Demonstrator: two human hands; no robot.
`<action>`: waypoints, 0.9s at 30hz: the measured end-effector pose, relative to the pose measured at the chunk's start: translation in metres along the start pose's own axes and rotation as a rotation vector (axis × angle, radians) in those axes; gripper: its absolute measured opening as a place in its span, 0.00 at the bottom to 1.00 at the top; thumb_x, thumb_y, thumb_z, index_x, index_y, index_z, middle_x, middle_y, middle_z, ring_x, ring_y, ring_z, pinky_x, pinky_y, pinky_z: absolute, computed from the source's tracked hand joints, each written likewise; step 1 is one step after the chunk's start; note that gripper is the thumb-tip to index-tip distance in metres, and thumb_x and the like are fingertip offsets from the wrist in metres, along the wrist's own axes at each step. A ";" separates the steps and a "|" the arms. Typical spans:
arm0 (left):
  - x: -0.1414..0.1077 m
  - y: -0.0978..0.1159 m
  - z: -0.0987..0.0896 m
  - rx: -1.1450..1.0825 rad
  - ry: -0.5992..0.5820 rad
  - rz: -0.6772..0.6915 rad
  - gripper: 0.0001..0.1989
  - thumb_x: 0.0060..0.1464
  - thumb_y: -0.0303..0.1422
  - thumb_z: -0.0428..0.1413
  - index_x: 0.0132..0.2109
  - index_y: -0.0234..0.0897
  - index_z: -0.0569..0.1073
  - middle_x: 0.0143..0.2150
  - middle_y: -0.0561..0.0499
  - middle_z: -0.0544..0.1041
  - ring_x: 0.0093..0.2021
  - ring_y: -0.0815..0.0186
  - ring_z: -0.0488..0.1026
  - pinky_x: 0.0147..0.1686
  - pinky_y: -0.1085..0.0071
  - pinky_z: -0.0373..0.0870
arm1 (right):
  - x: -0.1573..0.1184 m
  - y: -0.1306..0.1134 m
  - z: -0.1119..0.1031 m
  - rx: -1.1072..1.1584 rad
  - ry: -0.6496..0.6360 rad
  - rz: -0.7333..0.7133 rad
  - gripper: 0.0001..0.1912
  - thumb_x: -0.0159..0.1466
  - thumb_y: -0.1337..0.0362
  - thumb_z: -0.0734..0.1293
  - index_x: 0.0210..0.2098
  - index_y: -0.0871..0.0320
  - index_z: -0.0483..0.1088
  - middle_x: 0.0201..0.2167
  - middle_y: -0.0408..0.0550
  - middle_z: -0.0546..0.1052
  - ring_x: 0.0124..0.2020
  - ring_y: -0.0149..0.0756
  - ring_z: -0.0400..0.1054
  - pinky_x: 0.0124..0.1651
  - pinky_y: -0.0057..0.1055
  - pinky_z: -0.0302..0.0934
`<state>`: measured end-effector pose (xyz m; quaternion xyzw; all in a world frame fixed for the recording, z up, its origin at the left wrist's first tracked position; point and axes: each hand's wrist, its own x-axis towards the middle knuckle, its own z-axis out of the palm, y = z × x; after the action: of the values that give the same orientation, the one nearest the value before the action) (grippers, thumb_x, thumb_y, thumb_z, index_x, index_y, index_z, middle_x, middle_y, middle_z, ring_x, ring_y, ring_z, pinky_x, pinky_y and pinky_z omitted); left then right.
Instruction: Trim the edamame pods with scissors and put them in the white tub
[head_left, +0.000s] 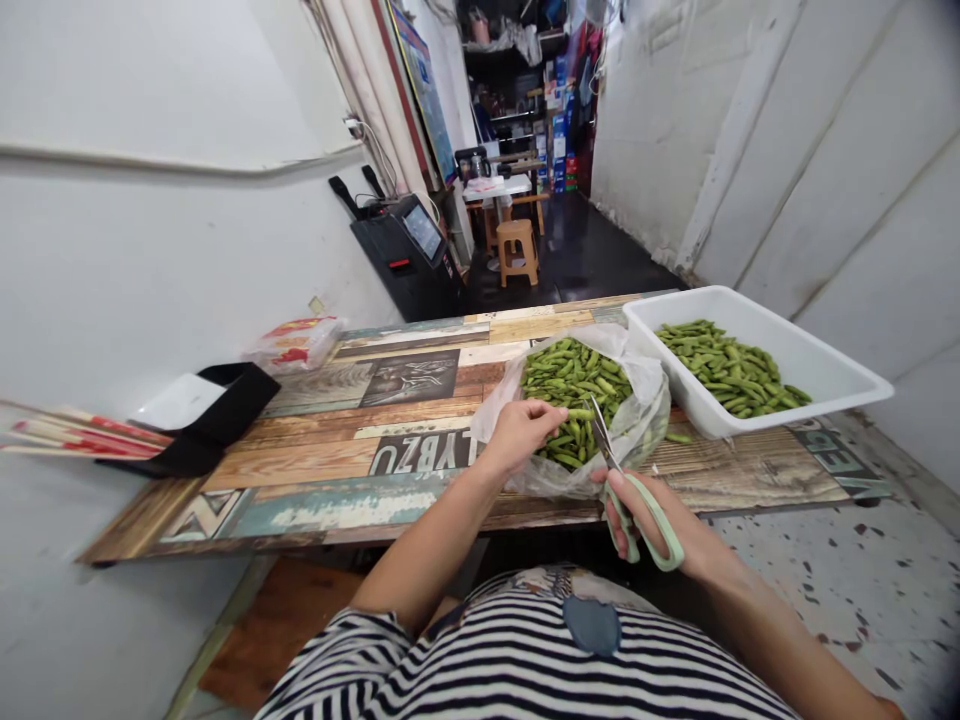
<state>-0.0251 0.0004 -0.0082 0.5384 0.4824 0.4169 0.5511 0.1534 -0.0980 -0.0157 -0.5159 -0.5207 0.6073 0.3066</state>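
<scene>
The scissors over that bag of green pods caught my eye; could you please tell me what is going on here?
The person's left hand pinches a green pod above the open plastic bag of pods. The right hand holds the scissors, blades close to that pod. More pods lie in the white tub beside the bag.

This looks like a small eatery, its dining and storage areas run together. Paper-sleeved chopsticks (pixel 94 437) stand out of a black holder (pixel 238 395) at nine o'clock on the plank-patterned table (pixel 300 440). A touchscreen terminal (pixel 422 235) sits at eleven; toward twelve are a plastic stool (pixel 517 250), a white-topped table (pixel 516 184) and loaded shelves (pixel 510 115), with stacked boxes (pixel 559 145) at one.
</scene>
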 end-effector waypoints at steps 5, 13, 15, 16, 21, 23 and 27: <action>-0.007 0.005 0.004 0.088 -0.009 -0.017 0.17 0.43 0.43 0.61 0.25 0.31 0.71 0.18 0.56 0.64 0.18 0.78 0.55 0.20 0.77 0.49 | 0.001 -0.004 0.000 -0.065 0.024 -0.012 0.26 0.63 0.40 0.55 0.25 0.56 0.59 0.15 0.38 0.66 0.15 0.29 0.63 0.20 0.26 0.60; -0.007 0.010 0.006 0.122 -0.101 -0.125 0.15 0.40 0.40 0.62 0.24 0.31 0.70 0.17 0.59 0.61 0.18 0.78 0.53 0.19 0.77 0.46 | 0.003 0.000 -0.003 -0.183 0.041 -0.048 0.21 0.64 0.45 0.58 0.28 0.56 0.62 0.14 0.36 0.65 0.13 0.27 0.61 0.17 0.23 0.57; -0.004 0.012 0.005 0.068 -0.165 -0.200 0.14 0.40 0.38 0.62 0.25 0.31 0.70 0.16 0.59 0.60 0.17 0.79 0.51 0.18 0.77 0.44 | 0.003 0.004 -0.004 -0.207 0.058 -0.046 0.19 0.64 0.46 0.59 0.28 0.56 0.62 0.13 0.35 0.64 0.12 0.27 0.60 0.15 0.22 0.56; -0.002 0.013 0.004 0.042 -0.208 -0.232 0.13 0.40 0.37 0.62 0.26 0.31 0.69 0.16 0.60 0.60 0.17 0.79 0.51 0.18 0.77 0.43 | 0.004 0.005 -0.004 -0.221 0.066 -0.040 0.19 0.64 0.47 0.59 0.29 0.56 0.62 0.12 0.34 0.63 0.12 0.27 0.59 0.15 0.22 0.55; 0.005 0.020 -0.003 -0.021 -0.390 -0.292 0.11 0.40 0.30 0.62 0.29 0.34 0.66 0.18 0.57 0.68 0.16 0.79 0.56 0.17 0.79 0.45 | 0.005 0.008 -0.005 -0.301 0.077 -0.061 0.20 0.64 0.45 0.58 0.30 0.56 0.63 0.13 0.35 0.64 0.12 0.27 0.61 0.15 0.22 0.55; 0.007 0.020 -0.003 -0.098 -0.378 -0.290 0.12 0.41 0.30 0.62 0.28 0.34 0.64 0.19 0.54 0.69 0.18 0.78 0.60 0.18 0.79 0.47 | 0.003 0.005 -0.004 -0.250 0.045 -0.076 0.21 0.65 0.45 0.57 0.32 0.56 0.63 0.16 0.36 0.66 0.15 0.29 0.63 0.18 0.24 0.59; 0.006 0.016 0.002 -0.290 -0.213 -0.189 0.15 0.41 0.33 0.64 0.28 0.33 0.63 0.24 0.51 0.74 0.18 0.79 0.61 0.19 0.80 0.50 | -0.001 0.001 0.000 -0.162 -0.030 -0.112 0.25 0.65 0.42 0.52 0.29 0.56 0.62 0.17 0.40 0.68 0.20 0.30 0.66 0.25 0.26 0.62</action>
<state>-0.0211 0.0070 0.0075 0.4468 0.4046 0.3693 0.7073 0.1543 -0.0989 -0.0160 -0.4998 -0.6008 0.5527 0.2894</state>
